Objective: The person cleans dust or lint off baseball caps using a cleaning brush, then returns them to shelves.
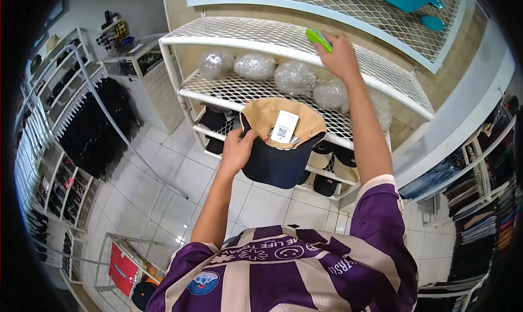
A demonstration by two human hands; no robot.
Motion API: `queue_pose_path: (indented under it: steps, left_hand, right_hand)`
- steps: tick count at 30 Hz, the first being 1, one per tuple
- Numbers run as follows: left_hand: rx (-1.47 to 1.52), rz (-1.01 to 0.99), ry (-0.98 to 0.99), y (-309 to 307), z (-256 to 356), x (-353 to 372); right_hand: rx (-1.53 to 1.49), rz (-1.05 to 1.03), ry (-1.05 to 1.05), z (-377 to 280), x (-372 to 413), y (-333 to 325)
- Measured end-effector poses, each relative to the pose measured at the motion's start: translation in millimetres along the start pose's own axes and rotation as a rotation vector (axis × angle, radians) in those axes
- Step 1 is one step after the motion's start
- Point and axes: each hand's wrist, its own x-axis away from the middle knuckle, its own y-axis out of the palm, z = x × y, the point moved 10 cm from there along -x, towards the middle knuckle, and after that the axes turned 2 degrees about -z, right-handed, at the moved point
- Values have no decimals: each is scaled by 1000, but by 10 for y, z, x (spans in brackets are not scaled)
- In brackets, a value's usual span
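My left hand (237,151) grips a cap (278,162) by its edge, thumb on the inner side. The cap is tan inside with a dark navy brim, and its hollow faces up toward me. A white tag (285,126) with a QR code lies inside the crown. Over the top shelf, my right hand (339,53) is closed around a bright green object (318,40); its kind I cannot make out. The two hands are well apart.
A white wire-mesh shelf rack (239,34) stands before me. Several plastic-wrapped bundles (295,77) sit on its middle level, with caps (325,184) lower down. Dark clothes (98,126) hang at left; folded garments (479,230) are stacked at right. A metal rail (117,126) stands at left.
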Motion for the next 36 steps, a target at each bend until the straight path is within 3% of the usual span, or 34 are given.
queue_pose_path:
  steps: [3, 6, 7, 9, 11, 13, 15, 17, 20, 24, 25, 27, 28, 33, 36]
  left_hand:
    - [30, -24, -13, 95, 3, -45]
    - [47, -16, -40, 149, -160, -81]
    - [57, 1, -31, 121, -203, -93]
    - [56, -22, -44, 152, -259, -78]
    - [227, 48, -45, 142, -268, 8]
    - [217, 21, -79, 176, -372, 57]
    - [259, -36, -125, 279, -578, 126]
    - [284, -92, -155, 388, -506, 309]
    - [374, -195, -155, 544, -639, 610]
    - [302, -360, -304, 760, -1035, 1006]
    - [307, -370, -315, 832, -1115, 1088]
    - [349, -527, -524, 1113, -1360, 1360]
    - [237, -631, -567, 1197, -1390, 1468]
    - [25, -892, -426, 1786, -1689, 1701]
    - [-72, -1009, -297, 2171, -1884, 1732]
  right_hand:
    - [-21, -79, 76, 138, 5, 176]
    - [139, 155, -41, -200, 219, -185]
    - [138, 148, -26, -326, 406, -264]
    - [-210, 422, 79, -438, 996, -675]
    - [-517, 394, 345, -415, 1868, -550]
    - [-727, 425, 520, -560, 2788, -183]
    - [-858, 338, 660, -795, 3434, 244]
    - [-1118, 95, 1018, -916, 4056, 743]
    - [-1126, 219, 1254, -1093, 4609, 723]
    - [-1176, 418, 1306, -1491, 5005, 433]
    - [-1161, 419, 1317, -1501, 5155, 400]
    - [-1029, 426, 1331, -1437, 5481, 295]
    - [-965, 403, 1368, -1357, 5624, 249]
    - [-562, 412, 1281, -588, 5795, -159]
    - [-31, 187, 1039, -56, 5479, -396]
